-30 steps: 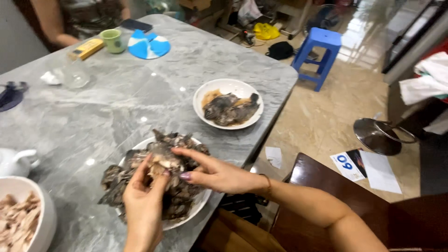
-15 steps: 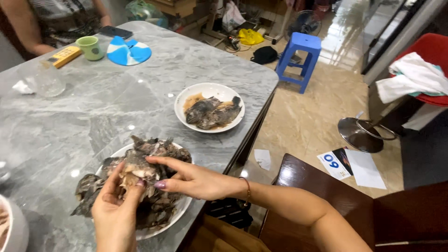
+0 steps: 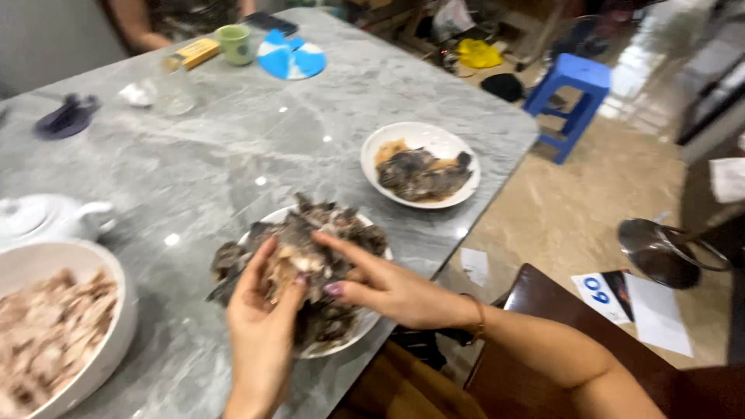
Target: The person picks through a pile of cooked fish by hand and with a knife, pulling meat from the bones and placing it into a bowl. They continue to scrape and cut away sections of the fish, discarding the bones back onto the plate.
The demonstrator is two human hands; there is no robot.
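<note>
At the near left edge of the grey marble counter (image 3: pixel 233 155) stands a large white bowl (image 3: pixel 109 341) of pale shredded meat (image 3: pixel 46 334), with a white teapot (image 3: pixel 46 217) just beyond it. Farther back on the left lie a dark purple object (image 3: pixel 66 116) and a clear glass (image 3: pixel 174 91).

Near the middle, a white plate (image 3: pixel 365 322) carries a heap of dark cooked meat pieces (image 3: pixel 341 233). The left hand (image 3: pixel 260 330) comes up from the near edge, its grip closed around a pale brown chunk of meat (image 3: pixel 291 260) on top of the heap, thumb and fingers curled against it. The right hand (image 3: pixel 388 287) reaches in from the right, fingers stretched, its fingertips pinching the same chunk from the other side, so both hands grasp it together above the plate.

At the far end sit a yellow box (image 3: pixel 192 53), a green cup (image 3: pixel 237 43) and blue-and-white paper pieces (image 3: pixel 291 60), beside another person's arm (image 3: pixel 140 31).

To the right of the heap, a second white dish (image 3: pixel 434 143) holds dark meat in brownish sauce (image 3: pixel 419 172). Beyond the counter's right edge, a blue plastic stool (image 3: pixel 574 85) stands on the tiled floor (image 3: pixel 559 209), and a metal pot lid (image 3: pixel 660 248) lies far right.
</note>
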